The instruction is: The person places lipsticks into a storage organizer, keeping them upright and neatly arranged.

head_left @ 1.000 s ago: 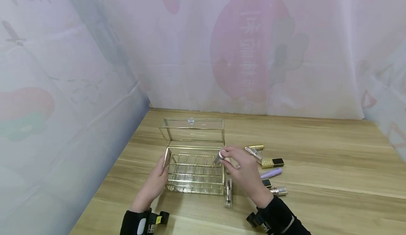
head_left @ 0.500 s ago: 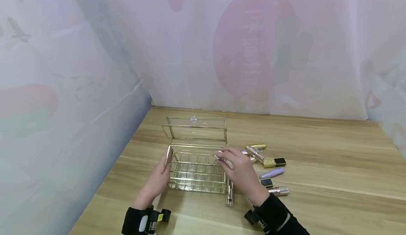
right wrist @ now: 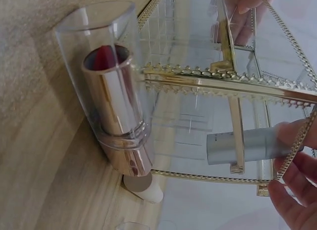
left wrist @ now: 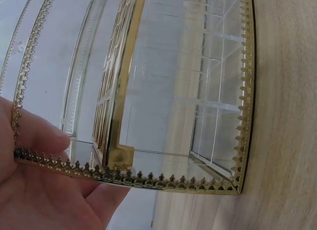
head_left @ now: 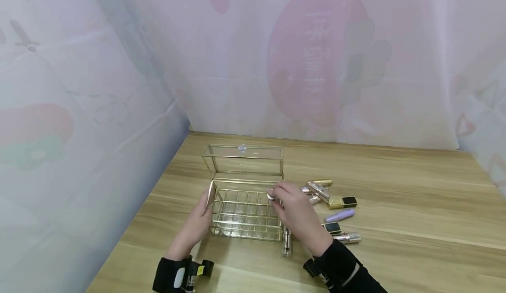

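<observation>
A gold-edged glass box with a divider grid stands on the table, its lid swung back. My left hand grips the box's left wall; in the left wrist view the thumb lies over the rim. My right hand is over the box's back right corner. Its fingertips pinch a grey lipstick tube, whose lower part is inside a grid slot. Whether the tube touches the bottom is unclear. Against the box's right side stands a rose-gold lipstick with a clear cap.
Right of the box lie several lipsticks, among them a gold one with a black end, a purple tube and a silver one. A printed cloth hangs behind the table.
The grey lipstick tube, earlier tilted above the grid, has gone down into a back right slot with my right hand. My left hand keeps its grip on the box.
</observation>
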`<state>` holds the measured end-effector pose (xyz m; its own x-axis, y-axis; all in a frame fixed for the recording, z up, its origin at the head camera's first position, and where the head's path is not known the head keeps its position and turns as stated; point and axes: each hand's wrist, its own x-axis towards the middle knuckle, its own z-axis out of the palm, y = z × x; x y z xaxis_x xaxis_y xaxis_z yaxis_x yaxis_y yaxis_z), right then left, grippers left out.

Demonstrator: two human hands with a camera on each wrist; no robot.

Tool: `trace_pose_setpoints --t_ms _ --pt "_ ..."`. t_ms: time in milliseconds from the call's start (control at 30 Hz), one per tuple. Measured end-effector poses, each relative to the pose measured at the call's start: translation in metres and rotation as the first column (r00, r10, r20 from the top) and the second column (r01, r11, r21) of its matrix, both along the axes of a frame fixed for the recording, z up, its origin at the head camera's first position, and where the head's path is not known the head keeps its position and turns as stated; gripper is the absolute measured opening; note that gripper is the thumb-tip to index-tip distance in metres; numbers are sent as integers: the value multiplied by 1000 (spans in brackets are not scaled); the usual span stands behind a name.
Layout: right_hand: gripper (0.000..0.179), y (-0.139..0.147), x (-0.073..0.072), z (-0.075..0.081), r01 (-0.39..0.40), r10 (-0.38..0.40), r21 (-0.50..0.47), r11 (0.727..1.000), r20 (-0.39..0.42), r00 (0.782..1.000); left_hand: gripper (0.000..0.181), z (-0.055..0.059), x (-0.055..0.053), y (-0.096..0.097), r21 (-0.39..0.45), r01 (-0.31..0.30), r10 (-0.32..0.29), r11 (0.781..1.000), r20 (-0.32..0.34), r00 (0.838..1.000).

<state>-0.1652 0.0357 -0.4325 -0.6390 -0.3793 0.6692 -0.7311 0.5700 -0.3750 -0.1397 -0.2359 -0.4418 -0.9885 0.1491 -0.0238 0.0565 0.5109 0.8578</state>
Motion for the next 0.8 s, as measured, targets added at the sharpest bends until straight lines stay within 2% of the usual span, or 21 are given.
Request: trace_pose_setpoints --t_ms 367,800 --pt "20 -5 -1 2 53 -53 35 998 -12 999 59 0 -1 0 4 9 -9 1000 -17 1000" --pt "16 -4 -1 2 59 -59 41 997 -3 998 59 -2 -2 -1 14 17 -17 1000 -36 999"
